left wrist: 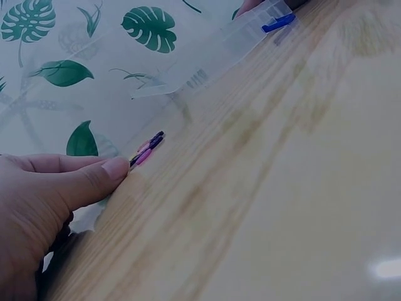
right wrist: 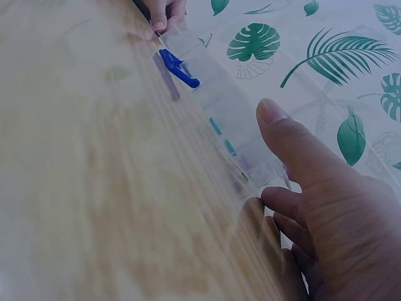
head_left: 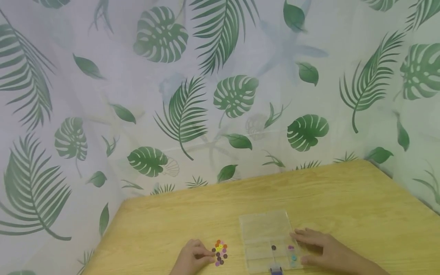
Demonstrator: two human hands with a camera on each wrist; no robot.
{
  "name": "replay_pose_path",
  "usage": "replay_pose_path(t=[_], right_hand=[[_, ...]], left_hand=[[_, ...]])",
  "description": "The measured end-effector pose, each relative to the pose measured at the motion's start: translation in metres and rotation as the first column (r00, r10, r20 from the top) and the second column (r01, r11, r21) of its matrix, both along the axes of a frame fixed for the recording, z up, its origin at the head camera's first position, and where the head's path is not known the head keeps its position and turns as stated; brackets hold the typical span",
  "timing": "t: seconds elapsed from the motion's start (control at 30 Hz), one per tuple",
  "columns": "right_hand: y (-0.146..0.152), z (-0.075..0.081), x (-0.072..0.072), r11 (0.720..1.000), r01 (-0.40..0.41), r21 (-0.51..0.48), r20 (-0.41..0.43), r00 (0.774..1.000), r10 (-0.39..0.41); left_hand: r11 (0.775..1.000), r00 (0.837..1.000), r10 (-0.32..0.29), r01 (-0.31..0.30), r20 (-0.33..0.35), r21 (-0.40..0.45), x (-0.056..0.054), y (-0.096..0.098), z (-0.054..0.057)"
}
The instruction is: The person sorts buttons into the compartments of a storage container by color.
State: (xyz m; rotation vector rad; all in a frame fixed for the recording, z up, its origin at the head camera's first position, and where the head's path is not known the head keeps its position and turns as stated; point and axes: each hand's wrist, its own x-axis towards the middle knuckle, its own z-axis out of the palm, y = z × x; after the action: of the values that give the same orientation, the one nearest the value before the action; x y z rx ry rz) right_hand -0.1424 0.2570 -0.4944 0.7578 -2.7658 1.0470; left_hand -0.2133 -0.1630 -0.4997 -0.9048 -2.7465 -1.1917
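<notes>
Small flat button-like discs (head_left: 219, 254) in purple, dark, orange and yellow lie in a loose cluster on the table. My left hand (head_left: 194, 256) reaches its left edge, thumb and index fingertips close together right at a dark disc (head_left: 214, 250); I cannot tell whether they pinch one. Right of the cluster lies a clear plastic compartment box (head_left: 252, 263), its clear lid (head_left: 264, 225) folded back. Inside are a dark disc (head_left: 273, 248), purple discs (head_left: 290, 247) and teal discs (head_left: 293, 258). My right hand (head_left: 321, 248) rests at the box's right side, thumb and fingers spread apart.
A blue latch (head_left: 276, 270) is on the box's near edge. The wood-grain table (head_left: 192, 206) runs back to a white curtain (head_left: 254, 49) printed with green leaves, which also hangs along both sides.
</notes>
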Motion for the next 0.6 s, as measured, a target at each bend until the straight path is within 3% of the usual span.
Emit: replay_pose_path(t=[0.23,0.5,0.6], right_hand=[[0.0013,0.0027,-0.0002,1.0,0.003,0.004,0.014,1.0,-0.003],[0.0014,0.0016,-0.0012,1.0,-0.008,0.01,0.078,0.997,0.007],[0.0019,0.0007,-0.0016,1.0,-0.003,0.02,0.039,0.999,0.002]], left_hand=[[1.0,0.999,0.009,-0.01,0.04,0.014,-0.0004,0.0014,0.002],[1.0,0.999,0.02,-0.02,0.032,0.013,0.001,0.0009,-0.0035],[0.999,1.0,0.015,-0.016,0.023,0.031,0.0017,0.0006,-0.0053]])
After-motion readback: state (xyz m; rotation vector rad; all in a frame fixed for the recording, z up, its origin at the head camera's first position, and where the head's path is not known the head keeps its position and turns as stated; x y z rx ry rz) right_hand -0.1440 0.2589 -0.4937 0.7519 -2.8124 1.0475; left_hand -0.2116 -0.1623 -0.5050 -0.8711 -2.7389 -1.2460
